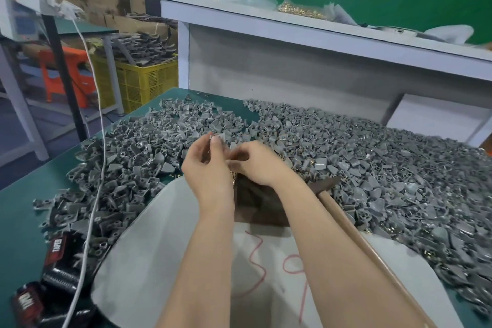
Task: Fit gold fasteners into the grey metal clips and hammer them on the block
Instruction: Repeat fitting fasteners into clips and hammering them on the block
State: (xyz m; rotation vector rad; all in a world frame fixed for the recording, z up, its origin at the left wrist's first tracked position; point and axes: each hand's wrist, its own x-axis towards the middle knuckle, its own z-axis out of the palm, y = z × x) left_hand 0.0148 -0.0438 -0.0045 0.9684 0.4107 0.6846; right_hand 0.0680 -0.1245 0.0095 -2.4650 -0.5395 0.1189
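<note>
Workstation viewed from the head camera. At far left a white cable (90, 104) runs down over the green table (21, 208), past black devices with red labels (57, 247). One heap of loose grey metal clips (127, 157) covers the table left of centre. At centre the left hand (207, 168) is raised above a white sheet (165, 234), thumb and fingers pinching one grey clip (217, 138). The right hand (255, 165) meets it, fingers curled and pressed together just below the clip; what they pinch is too blurred to tell. Beneath both hands sits the dark block (255, 202), with gold fasteners (232, 177) at its left edge. A hammer (326, 185) lies right of the block, its wooden handle toward the viewer. A second clip heap (372, 157) spreads to the right.
</note>
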